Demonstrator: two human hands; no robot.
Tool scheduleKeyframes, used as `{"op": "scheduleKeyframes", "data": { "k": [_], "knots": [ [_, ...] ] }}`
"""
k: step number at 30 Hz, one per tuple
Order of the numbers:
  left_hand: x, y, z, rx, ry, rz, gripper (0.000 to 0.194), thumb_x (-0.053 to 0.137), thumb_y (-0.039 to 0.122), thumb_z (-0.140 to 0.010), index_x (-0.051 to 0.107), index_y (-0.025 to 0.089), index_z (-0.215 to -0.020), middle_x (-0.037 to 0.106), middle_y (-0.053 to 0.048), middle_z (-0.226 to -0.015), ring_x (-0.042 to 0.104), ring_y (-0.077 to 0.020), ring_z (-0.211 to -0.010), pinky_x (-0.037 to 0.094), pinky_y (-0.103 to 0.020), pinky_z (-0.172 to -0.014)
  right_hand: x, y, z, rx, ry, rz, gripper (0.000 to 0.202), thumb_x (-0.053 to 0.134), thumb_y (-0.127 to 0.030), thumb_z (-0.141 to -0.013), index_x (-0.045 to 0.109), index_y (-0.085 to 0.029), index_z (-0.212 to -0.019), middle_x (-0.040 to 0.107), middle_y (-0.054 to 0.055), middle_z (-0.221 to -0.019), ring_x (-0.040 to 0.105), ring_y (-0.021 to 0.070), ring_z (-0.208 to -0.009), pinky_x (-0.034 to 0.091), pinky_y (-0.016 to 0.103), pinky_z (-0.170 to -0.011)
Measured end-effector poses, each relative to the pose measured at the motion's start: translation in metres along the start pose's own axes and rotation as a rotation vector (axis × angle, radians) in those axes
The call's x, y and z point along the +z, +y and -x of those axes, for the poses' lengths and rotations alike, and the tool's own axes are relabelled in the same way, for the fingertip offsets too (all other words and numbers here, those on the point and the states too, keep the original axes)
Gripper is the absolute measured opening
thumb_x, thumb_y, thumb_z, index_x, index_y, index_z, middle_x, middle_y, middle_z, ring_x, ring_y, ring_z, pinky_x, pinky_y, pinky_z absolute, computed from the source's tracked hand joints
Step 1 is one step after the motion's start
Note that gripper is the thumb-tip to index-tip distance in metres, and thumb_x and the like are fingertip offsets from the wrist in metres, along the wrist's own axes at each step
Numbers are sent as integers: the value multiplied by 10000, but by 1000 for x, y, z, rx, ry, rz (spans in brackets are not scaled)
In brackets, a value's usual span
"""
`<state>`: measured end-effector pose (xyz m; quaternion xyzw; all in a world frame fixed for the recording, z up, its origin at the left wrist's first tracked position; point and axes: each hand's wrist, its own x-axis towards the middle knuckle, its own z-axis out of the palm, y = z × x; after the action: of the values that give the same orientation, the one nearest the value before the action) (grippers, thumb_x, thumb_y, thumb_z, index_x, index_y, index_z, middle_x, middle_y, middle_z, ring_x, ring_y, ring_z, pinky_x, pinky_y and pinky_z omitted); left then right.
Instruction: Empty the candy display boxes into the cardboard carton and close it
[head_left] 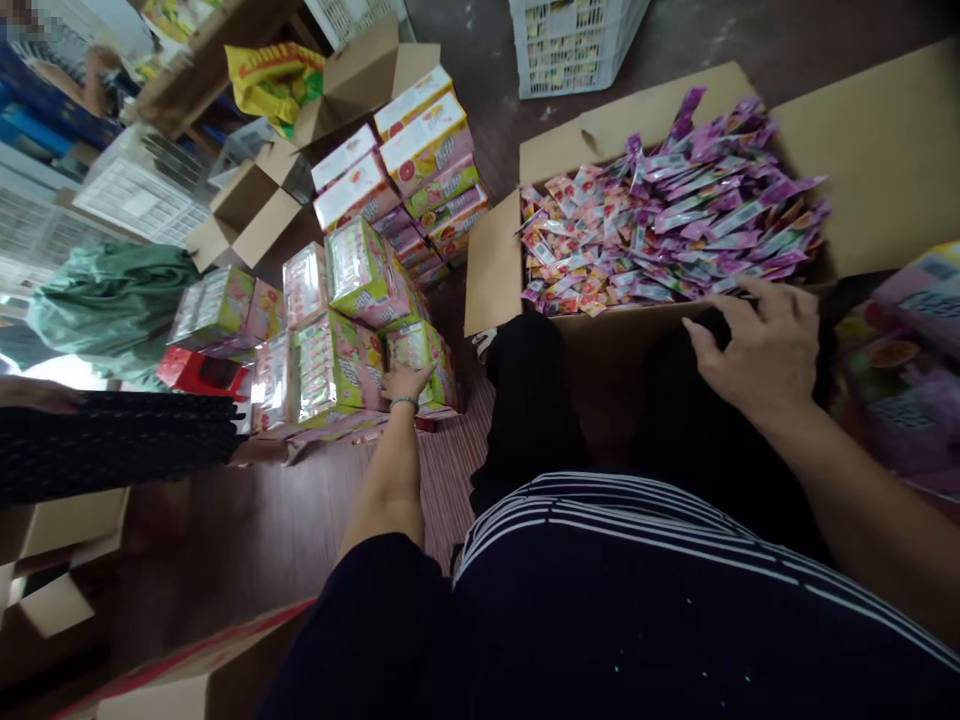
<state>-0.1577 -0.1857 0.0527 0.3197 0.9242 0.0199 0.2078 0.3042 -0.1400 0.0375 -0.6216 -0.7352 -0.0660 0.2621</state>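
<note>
My left hand (406, 384) rests on the near side of a green and pink packaged box (436, 365) at the right end of a stack, its fingers spread against the wrapping. A bracelet circles that wrist. My right hand (772, 345) hangs over the near edge of a large open carton (622, 345), fingers apart and holding nothing. Heaped inside the carton are purple sachets (705, 200) and orange-pink sachets (574, 235).
Several white-topped boxes (424, 140) are stacked behind the green ones. More packages (915, 400) stand at the right. A white crate (566, 50) is at the top, a green cloth (112, 300) left. Another person's hand (41, 395) shows at the left edge.
</note>
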Motion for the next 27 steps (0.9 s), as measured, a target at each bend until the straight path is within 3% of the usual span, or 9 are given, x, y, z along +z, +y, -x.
{"op": "scheduleKeyframes", "data": {
  "k": [2,5,8,11,14,18,22,27],
  "knots": [
    [24,-11,-11,-85,50,-105,1189,762,772,-775,317,83,-1636,246,-377,-1629,233,-541,-1518,201,-691,-1185,1,5,2,-34,68,11,479,458,-492,-980,743,-164,-1181,624,187,-1373,549,363,-1279,464,525,-1089],
    [41,-23,-32,-63,95,-245,1092,704,785,-823,337,173,-1650,254,-335,-1649,267,-492,-1516,239,-595,-1191,7,16,3,-95,169,32,494,434,-524,-968,758,-175,-1096,652,206,-1304,594,366,-1201,480,528,-1045],
    [41,-28,-55,-21,64,-251,1094,703,774,-834,327,150,-1650,319,-341,-1617,318,-481,-1490,250,-557,-1185,15,23,3,-87,180,79,501,433,-554,-928,767,-203,-1054,673,192,-1269,608,387,-1177,498,549,-992],
    [39,-25,-67,-64,30,-168,1161,772,737,-800,269,153,-1668,358,-343,-1585,359,-499,-1458,307,-574,-1141,20,21,0,-55,150,132,501,427,-567,-906,772,-223,-1025,677,174,-1300,608,406,-1175,517,567,-928],
    [43,-19,-66,-111,81,-105,1141,830,659,-779,284,194,-1667,388,-319,-1554,419,-484,-1414,368,-561,-1097,19,13,-4,-94,156,150,508,395,-568,-930,771,-228,-969,694,164,-1282,628,410,-1111,529,559,-853],
    [51,-18,-62,-105,170,-91,1030,860,581,-757,404,214,-1605,491,-277,-1445,495,-440,-1344,403,-527,-1088,10,3,-10,-195,99,194,509,418,-515,-999,776,-155,-1031,670,174,-1333,615,395,-1120,520,516,-805],
    [47,-23,-68,-118,134,-65,1089,905,560,-715,386,230,-1615,496,-277,-1436,496,-458,-1345,427,-542,-1070,3,0,-12,-294,119,201,511,394,-473,-1062,769,-131,-1004,724,133,-1180,643,341,-989,461,458,-726],
    [39,-15,-65,-196,127,108,1165,998,539,-545,475,190,-1525,440,-330,-1490,420,-533,-1396,354,-650,-1103,0,-4,-14,-305,141,194,494,381,-445,-1085,759,-143,-986,751,94,-1080,652,304,-901,408,446,-725]
  ]
}}
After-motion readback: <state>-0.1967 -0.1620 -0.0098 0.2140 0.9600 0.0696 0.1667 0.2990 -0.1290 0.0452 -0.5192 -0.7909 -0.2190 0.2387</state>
